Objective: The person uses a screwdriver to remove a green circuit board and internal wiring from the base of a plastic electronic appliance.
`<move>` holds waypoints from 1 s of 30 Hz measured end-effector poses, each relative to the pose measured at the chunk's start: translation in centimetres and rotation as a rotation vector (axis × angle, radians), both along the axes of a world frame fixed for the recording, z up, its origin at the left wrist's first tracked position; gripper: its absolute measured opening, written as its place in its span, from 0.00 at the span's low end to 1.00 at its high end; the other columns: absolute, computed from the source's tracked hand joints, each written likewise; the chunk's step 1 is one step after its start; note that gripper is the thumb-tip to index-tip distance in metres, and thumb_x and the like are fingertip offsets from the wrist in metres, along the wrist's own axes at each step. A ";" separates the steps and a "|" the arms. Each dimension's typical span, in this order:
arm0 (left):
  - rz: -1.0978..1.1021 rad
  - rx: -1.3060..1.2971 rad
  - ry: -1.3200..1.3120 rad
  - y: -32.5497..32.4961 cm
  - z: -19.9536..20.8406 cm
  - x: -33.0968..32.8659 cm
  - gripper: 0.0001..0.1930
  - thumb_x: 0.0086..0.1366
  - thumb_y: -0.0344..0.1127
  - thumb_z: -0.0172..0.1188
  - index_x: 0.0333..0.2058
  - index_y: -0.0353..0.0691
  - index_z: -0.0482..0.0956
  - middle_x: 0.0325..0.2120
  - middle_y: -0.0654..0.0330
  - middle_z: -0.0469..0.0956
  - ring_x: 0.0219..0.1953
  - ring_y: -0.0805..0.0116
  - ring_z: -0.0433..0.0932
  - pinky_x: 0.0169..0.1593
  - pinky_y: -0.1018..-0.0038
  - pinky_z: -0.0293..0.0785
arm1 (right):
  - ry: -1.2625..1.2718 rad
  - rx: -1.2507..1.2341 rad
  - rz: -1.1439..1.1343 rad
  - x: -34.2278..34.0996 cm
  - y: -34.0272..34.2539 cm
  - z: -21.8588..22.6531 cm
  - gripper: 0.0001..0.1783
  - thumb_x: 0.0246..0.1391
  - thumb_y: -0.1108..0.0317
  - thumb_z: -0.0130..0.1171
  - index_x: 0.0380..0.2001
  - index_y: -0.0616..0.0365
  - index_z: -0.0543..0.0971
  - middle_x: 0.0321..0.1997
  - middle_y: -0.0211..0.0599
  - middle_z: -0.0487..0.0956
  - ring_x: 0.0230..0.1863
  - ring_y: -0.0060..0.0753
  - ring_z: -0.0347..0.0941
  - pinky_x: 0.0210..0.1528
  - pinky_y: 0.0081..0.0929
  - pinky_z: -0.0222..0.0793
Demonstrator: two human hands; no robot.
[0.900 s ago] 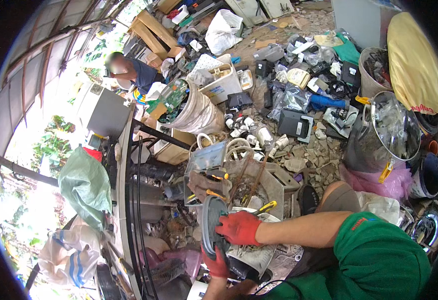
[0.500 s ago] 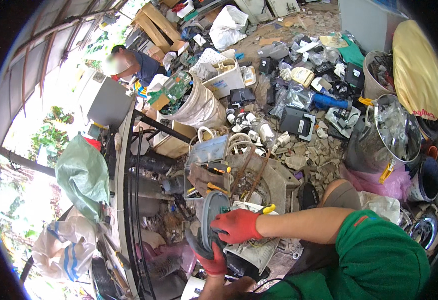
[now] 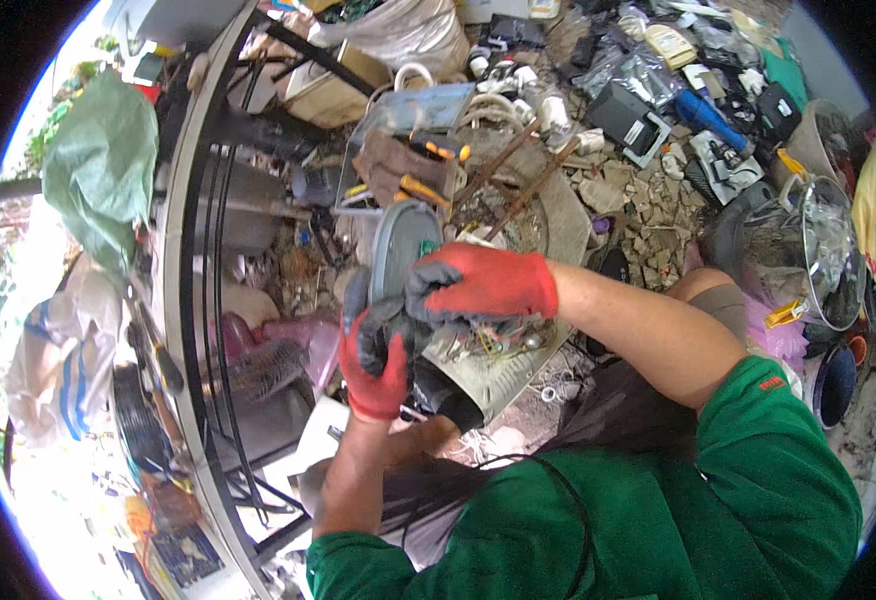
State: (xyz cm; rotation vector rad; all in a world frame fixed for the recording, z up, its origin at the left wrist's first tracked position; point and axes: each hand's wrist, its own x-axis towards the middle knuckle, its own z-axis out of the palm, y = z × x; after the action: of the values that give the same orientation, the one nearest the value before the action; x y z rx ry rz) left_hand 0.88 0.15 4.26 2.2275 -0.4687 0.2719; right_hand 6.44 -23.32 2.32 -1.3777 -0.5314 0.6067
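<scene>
A round grey plastic cover (image 3: 390, 250) with a raised rim is held upright and tilted in front of me. My left hand (image 3: 378, 360), in a red glove with dark grey fingers, grips its lower edge. My right hand (image 3: 488, 283), gloved alike, has its fingers curled at the cover's lower right rim, close to the left fingers. What the right fingertips pinch is hidden. A small green part shows on the cover's right side. Below my hands lies a pale slotted plastic casing (image 3: 503, 378) with loose wires and small scraps on it.
Beyond the cover stands a clear bin (image 3: 358, 170) with orange- and yellow-handled tools. A metal-framed table (image 3: 183, 260) runs along the left. Broken electronics, including a black device (image 3: 626, 122), cover the ground ahead. A transparent bucket (image 3: 828, 255) stands right.
The view has tilted downward, and the co-worker at the far left is out of view. My right hand has shifted from the cover's face to its lower rim, nearer my left hand.
</scene>
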 end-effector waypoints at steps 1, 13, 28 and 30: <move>-0.016 -0.044 0.003 -0.3 0.3 -0.1 0.19 0.59 0.30 0.63 0.48 0.30 0.76 0.42 0.53 0.80 0.46 0.63 0.77 0.54 0.68 0.70 | -0.019 -0.010 -0.017 -0.2 0.0 0.1 0.21 0.55 0.65 0.61 0.50 0.65 0.75 0.40 0.36 0.81 0.41 0.23 0.74 0.45 0.28 0.72; -0.146 0.173 0.005 0.9 1.5 0.8 0.17 0.55 0.34 0.69 0.44 0.37 0.81 0.46 0.42 0.77 0.48 0.47 0.78 0.52 0.62 0.73 | 0.014 0.016 0.033 0.5 -0.2 -0.7 0.12 0.56 0.67 0.59 0.42 0.61 0.78 0.33 0.28 0.80 0.34 0.17 0.73 0.36 0.23 0.72; -0.105 0.179 0.030 -0.4 1.5 0.2 0.20 0.60 0.31 0.60 0.51 0.37 0.72 0.59 0.34 0.64 0.56 0.33 0.69 0.56 0.54 0.70 | 0.141 0.045 0.051 -0.3 -0.6 1.4 0.09 0.56 0.70 0.60 0.39 0.63 0.80 0.31 0.29 0.81 0.28 0.19 0.76 0.31 0.22 0.72; -0.098 0.080 -0.113 -0.9 1.0 0.0 0.17 0.61 0.29 0.59 0.49 0.36 0.73 0.54 0.36 0.69 0.50 0.35 0.74 0.53 0.56 0.72 | 0.229 0.011 0.046 -0.5 -0.9 1.8 0.09 0.56 0.70 0.60 0.39 0.62 0.80 0.31 0.29 0.81 0.29 0.19 0.76 0.32 0.22 0.72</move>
State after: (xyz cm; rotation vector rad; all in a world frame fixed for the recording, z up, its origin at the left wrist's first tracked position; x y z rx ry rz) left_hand 0.86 -0.72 5.23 2.2667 -0.6582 0.3334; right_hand 5.94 -24.24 4.11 -1.2690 -0.3815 0.7866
